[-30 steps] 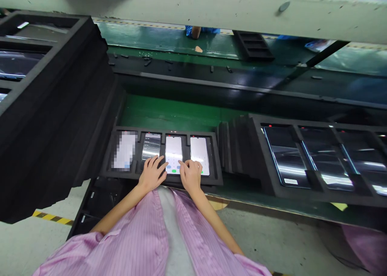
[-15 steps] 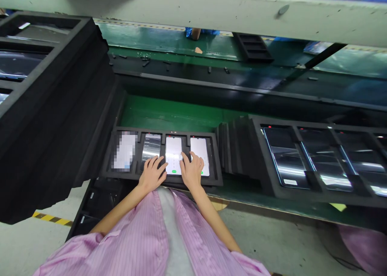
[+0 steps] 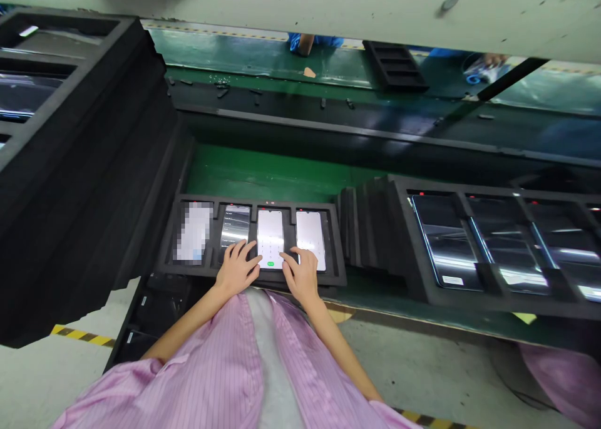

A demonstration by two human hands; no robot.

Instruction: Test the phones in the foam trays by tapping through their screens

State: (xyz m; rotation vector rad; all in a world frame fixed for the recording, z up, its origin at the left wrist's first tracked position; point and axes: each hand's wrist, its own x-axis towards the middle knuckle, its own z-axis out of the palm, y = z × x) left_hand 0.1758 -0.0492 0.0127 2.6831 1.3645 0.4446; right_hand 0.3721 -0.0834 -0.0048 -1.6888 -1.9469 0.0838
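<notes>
A black foam tray (image 3: 169, 253) in front of me holds several smartphones side by side. My left hand (image 3: 238, 270) rests with fingers spread over the lower end of a dark-screened smartphone (image 3: 235, 223) showing a list; its thumb reaches the edge of the neighbouring phone. That smartphone (image 3: 270, 232) has a white dial pad screen with a green button. Between it and the rightmost white-screened smartphone (image 3: 308, 228) is my right hand (image 3: 302, 272), fingers apart, covering the latter's lower part. At the left end lies a smartphone with a blurred-out screen (image 3: 193, 232).
Tall stacks of black foam trays stand at left (image 3: 89, 141) and right (image 3: 425, 279), their top trays holding phones. A pale beam (image 3: 300, 9) crosses overhead. Beyond a dark rail (image 3: 328, 122), other people's hands and a small black tray (image 3: 395, 66) are on a green bench.
My right hand has drawn slightly down toward me, its fingers now lower on the phones. My left hand stays nearly where it was. Across the bench, another person's hand has come into view.
</notes>
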